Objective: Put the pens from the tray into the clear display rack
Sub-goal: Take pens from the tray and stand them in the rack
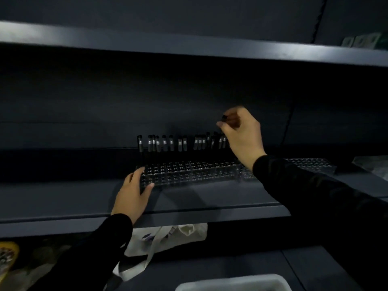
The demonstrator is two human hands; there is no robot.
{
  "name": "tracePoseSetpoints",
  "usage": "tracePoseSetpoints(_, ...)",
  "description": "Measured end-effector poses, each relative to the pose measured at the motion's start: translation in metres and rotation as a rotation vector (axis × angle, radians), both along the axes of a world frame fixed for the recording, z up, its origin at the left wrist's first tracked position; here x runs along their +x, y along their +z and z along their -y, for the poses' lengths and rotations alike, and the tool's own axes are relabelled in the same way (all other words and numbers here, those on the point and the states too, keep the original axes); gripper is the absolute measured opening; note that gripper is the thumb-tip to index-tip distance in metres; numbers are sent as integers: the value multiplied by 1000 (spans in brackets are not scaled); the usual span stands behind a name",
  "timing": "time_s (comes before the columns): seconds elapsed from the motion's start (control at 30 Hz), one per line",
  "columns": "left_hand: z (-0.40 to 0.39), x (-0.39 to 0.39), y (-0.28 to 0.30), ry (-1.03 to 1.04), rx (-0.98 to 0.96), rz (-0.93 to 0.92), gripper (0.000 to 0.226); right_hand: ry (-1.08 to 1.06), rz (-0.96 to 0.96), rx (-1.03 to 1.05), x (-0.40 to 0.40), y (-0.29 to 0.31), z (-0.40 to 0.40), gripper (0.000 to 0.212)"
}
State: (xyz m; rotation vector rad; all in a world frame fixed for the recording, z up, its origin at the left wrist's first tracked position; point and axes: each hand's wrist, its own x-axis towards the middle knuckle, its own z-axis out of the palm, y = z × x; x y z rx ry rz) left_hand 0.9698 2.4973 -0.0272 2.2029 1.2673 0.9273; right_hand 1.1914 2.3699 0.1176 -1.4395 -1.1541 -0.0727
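We see a dark shelf (84,198) carrying the clear rack (195,173), with a second rack (310,163) just beside it to the right. On the desk (231,267) below sit a white tray (233,283) and a white bag (168,236).

The rack (195,173) looks like clear glossy plastic; the shelf (63,198) is matt and smooth; the sleeves (315,196) are dark cloth.
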Motion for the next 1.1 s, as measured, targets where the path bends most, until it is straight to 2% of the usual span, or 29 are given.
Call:
tracePoseSetpoints(0.47, -2, 0, -7, 17, 44, 13, 47, -35, 4, -81, 13, -25, -39, 11)
tracePoseSetpoints(1.1, -11, -27, -1, -106, -98, 135, 30, 10, 42, -230, 5, -35, -29, 12)
